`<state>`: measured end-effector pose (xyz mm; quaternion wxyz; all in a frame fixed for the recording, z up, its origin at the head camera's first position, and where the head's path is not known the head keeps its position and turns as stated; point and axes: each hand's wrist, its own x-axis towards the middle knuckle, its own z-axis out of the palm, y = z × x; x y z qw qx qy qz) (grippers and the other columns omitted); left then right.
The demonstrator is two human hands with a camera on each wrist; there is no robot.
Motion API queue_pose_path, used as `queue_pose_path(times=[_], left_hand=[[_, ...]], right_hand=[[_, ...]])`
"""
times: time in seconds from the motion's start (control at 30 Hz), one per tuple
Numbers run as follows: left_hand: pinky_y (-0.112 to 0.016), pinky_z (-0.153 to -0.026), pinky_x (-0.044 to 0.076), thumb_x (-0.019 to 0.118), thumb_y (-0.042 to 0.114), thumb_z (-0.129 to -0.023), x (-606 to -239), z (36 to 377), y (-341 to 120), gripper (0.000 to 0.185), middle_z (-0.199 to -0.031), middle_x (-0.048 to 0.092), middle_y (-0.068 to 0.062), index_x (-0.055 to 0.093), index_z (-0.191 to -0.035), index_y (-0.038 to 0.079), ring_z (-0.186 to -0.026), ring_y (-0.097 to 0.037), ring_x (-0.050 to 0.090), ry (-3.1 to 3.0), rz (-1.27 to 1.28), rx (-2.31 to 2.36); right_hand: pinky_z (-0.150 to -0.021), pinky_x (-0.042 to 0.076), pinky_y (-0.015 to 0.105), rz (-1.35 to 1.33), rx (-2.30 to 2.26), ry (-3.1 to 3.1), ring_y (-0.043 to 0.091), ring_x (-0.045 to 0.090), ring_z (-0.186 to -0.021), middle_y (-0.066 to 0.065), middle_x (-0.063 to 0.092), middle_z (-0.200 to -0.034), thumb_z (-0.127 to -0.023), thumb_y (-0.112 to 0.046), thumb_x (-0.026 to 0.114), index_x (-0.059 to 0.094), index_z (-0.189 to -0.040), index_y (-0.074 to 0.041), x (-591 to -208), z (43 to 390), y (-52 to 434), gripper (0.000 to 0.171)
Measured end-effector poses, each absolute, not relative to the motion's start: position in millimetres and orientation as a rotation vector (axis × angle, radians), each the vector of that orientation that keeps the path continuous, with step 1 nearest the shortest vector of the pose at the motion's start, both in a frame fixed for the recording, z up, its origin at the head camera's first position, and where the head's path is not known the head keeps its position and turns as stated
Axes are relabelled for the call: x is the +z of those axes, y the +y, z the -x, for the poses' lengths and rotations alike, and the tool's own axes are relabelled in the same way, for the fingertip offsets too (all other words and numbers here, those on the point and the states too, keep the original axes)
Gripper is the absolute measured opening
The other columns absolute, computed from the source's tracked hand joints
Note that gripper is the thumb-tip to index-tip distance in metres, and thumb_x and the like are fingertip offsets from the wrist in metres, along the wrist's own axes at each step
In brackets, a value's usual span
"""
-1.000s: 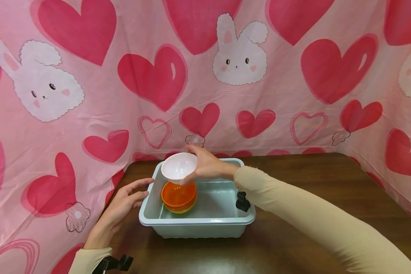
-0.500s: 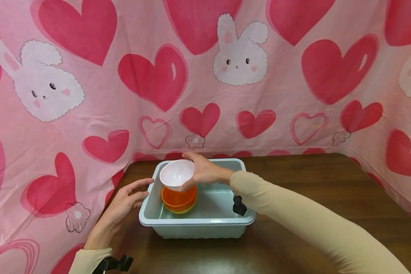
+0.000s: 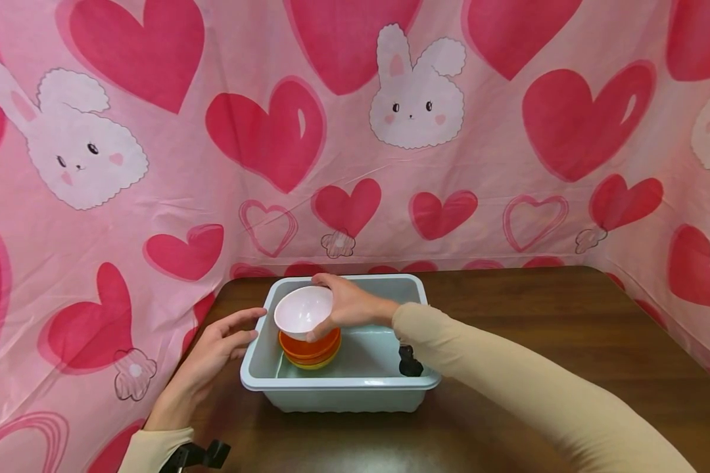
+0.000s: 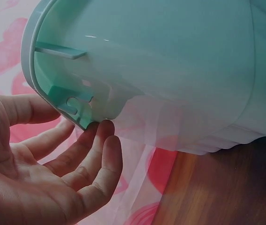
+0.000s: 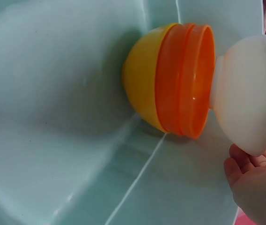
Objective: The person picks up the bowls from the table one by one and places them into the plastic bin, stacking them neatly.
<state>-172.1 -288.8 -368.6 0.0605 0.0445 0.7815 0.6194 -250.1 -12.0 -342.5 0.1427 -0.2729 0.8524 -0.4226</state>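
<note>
My right hand (image 3: 355, 302) holds a white bowl (image 3: 302, 312) by its rim, tilted, inside the left half of a pale grey-green plastic basin (image 3: 343, 397). Below it stands a stack of orange bowls (image 3: 316, 348) on a yellow bowl (image 5: 144, 75). In the right wrist view the white bowl's (image 5: 250, 93) foot overlaps the mouth of the top orange one. My left hand (image 3: 215, 348) is at the basin's left rim. From the left wrist, its curled fingers (image 4: 107, 159) show at the underside of the rim (image 4: 28, 61), with the thumb across the lip.
The basin stands on a dark brown wooden table (image 3: 526, 315). Pink cloth (image 3: 355, 144) with hearts and rabbits hangs behind and along both sides. Black camera mounts (image 3: 411, 361) sit at both wrists.
My right hand has lowered the white bowl and drawn it slightly left, closer over the orange stack. The left hand and the basin have stayed in place.
</note>
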Motion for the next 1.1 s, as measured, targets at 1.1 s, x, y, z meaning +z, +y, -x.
queue_pose_path(times=[1.1], left_hand=[[-0.036,-0.092,0.059,0.059,0.011,-0.105,-369.0,171.8,-290.6,0.051,-0.145,0.056,-0.026,0.050,-0.152,-0.003,-0.108,-0.023,0.073,2.338,-0.178,1.902]], right_hand=[[-0.106,0.049,0.048,0.802,-1.086,2.480,0.023,0.040,-0.133,0.003,0.050,-0.148,-0.070,-0.037,0.095,0.042,-0.159,-0.016,-362.2,250.6,-12.7,0.106]])
